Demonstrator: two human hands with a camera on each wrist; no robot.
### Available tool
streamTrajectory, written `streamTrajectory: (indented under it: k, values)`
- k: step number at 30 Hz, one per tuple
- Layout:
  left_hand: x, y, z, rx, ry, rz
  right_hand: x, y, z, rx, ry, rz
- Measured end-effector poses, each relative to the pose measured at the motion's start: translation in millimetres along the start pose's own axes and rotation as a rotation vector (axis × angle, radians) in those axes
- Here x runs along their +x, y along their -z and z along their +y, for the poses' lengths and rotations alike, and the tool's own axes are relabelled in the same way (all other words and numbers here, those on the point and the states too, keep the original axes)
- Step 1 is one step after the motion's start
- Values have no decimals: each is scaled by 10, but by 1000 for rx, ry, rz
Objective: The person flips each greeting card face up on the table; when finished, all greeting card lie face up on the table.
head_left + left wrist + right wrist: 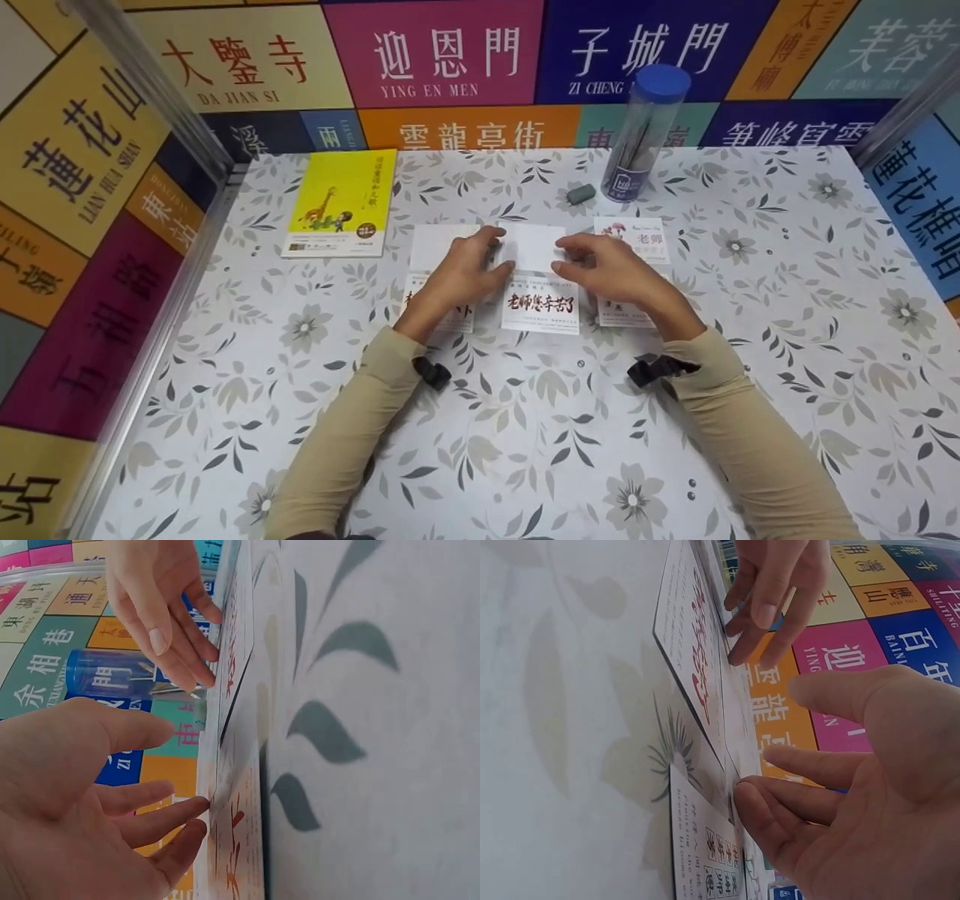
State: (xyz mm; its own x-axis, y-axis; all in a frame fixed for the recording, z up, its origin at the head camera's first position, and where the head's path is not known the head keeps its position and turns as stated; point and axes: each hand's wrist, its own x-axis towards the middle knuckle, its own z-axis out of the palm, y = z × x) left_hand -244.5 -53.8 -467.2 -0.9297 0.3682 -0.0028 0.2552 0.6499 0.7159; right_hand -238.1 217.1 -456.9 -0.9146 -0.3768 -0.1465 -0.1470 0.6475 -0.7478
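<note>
Three folded cards lie in a row on the floral table. The middle card (540,304) has red brush lettering and a white upper flap (534,244). My left hand (469,274) touches that flap's left edge with straight fingertips (196,804), thumb spread apart. From the right side, my right hand (607,268) meets the flap with extended fingers (744,799). Neither hand pinches the card in the wrist views. The left card (433,246) and right card (634,238) are partly hidden under the hands.
A yellow book (341,202) lies at the back left. A clear pen tube with a blue cap (643,135) stands at the back, with a grey eraser (580,194) beside it. Colourful lettered walls (90,187) enclose the table on three sides.
</note>
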Motion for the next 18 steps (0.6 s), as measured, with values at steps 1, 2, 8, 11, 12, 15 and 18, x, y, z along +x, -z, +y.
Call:
streamTrajectory:
  k: [1, 2, 8, 11, 12, 15, 18]
  values:
    - [1, -3, 7, -43, 19, -2, -1, -4, -1, -1, -2, 1]
    - [1, -4, 16, -87, 39, -2, -4, -7, -5, -4, -2, 2]
    - [-18, 4, 80, -349, 151, -12, -17, -17, -21, -26, -4, 10]
    - [-23, -5, 113, -439, 168, -20, -17, -21, -14, -30, -4, 10]
    - [-23, -8, 126, -455, 173, -24, -18, -23, -15, -33, -3, 9]
    - [-29, -12, 170, -476, 179, -28, -13, -30, -9, -37, -2, 9]
    - [-30, -6, 188, -488, 193, -23, -13, -36, -12, -33, -2, 12]
